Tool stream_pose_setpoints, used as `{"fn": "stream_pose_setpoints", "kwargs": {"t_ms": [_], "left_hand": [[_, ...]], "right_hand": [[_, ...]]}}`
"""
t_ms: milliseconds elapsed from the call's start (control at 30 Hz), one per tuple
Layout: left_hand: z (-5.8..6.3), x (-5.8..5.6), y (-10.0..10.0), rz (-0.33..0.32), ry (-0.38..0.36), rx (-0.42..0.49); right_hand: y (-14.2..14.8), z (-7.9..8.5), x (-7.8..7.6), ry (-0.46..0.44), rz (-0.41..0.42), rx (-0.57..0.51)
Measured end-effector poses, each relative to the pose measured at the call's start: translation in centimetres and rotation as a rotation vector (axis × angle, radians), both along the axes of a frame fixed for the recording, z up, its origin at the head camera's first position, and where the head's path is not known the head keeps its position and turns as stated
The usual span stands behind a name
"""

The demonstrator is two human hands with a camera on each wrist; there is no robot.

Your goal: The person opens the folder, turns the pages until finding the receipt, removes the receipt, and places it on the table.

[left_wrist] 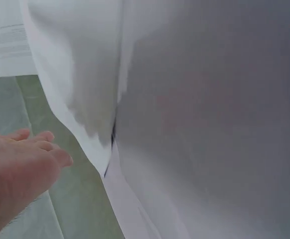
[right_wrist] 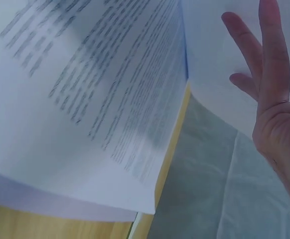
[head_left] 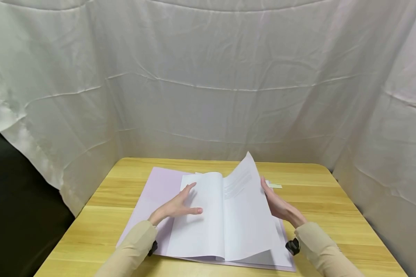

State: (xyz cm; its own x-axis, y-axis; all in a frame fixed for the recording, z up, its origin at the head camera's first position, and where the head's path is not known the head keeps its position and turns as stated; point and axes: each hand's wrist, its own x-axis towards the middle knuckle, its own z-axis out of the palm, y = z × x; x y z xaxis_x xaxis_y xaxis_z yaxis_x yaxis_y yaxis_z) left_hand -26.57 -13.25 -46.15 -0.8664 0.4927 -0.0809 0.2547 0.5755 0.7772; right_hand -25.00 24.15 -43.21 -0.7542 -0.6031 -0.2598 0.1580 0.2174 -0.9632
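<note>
A lilac folder (head_left: 156,192) lies spread on the table with a stack of white printed sheets in it. One sheet (head_left: 246,219) stands half raised, its top corner lifted, and lines of text show faintly on it. My right hand (head_left: 277,204) is at the raised sheet's right edge; in the right wrist view the fingers (right_wrist: 274,55) are extended beside the white paper. Over the left-hand page (head_left: 201,234) hovers my left hand (head_left: 176,207), thumb and fingers spread, holding nothing. Printed text (right_wrist: 100,74) fills the page below the lifted sheet.
The wooden table (head_left: 332,215) has rounded far corners. A pale yellow tab (head_left: 275,186) sticks out past the folder's right side. Light grey curtains (head_left: 228,107) hang behind and at both sides, with a black area (head_left: 17,207) at left.
</note>
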Motion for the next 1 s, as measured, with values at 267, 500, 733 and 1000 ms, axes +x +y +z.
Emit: {"fn": "stream_pose_setpoints", "kwargs": {"t_ms": [267,500,733,1000], "left_hand": [[0.9,0.3,0.7,0.025,-0.096,0.112],[1.4,0.3,1.4,0.000,-0.129,0.212],[1.7,0.3,1.8,-0.006,-0.175,0.280],[1.9,0.3,2.2,-0.033,-0.227,0.310]], "right_hand": [[-1.4,0.3,0.1,0.032,0.019,-0.040],[-2.1,0.3,0.0,0.031,0.031,-0.082],[-2.6,0.3,0.0,0.032,0.041,-0.093],[-2.9,0.0,0.0,0.009,0.057,-0.161]]}}
